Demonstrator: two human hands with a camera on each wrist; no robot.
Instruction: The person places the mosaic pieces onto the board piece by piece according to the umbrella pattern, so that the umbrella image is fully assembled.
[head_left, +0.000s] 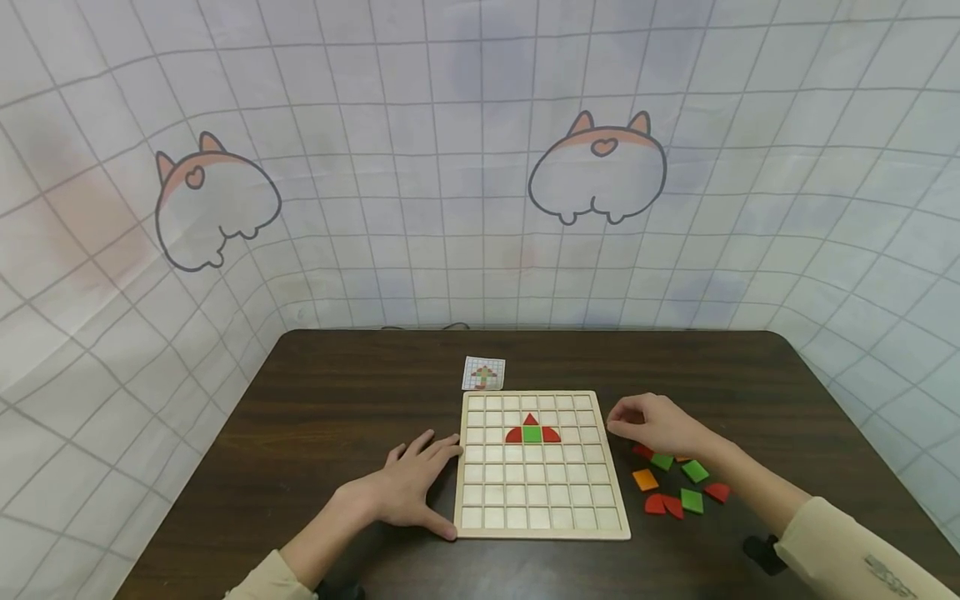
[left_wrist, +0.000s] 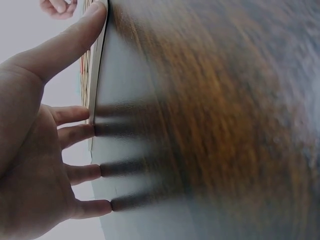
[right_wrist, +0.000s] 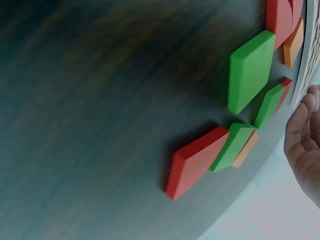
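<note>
My left hand (head_left: 408, 492) spreads its fingers along the left edge of a pale wooden grid board (head_left: 547, 535). Its thumb touches the board's lower left corner, while in the left wrist view the fingertips (left_wrist: 102, 206) reach the board's side and the table. On the board lie a red triangle (head_left: 530, 420), a green square (head_left: 532, 434) and two red rounded pieces (head_left: 551, 435) flanking the square. Just past the right edge my right hand (head_left: 660, 423) hovers, thumb and index finger bent together. I cannot tell whether a small piece is between them.
Loose red, green and orange tiles lie right of the board, among them a green square (head_left: 692, 501) and an orange square (head_left: 645, 480). A small pattern card (head_left: 483, 374) sits behind the board on the dark table (head_left: 352, 375). A gridded cloth (head_left: 480, 167) hangs behind.
</note>
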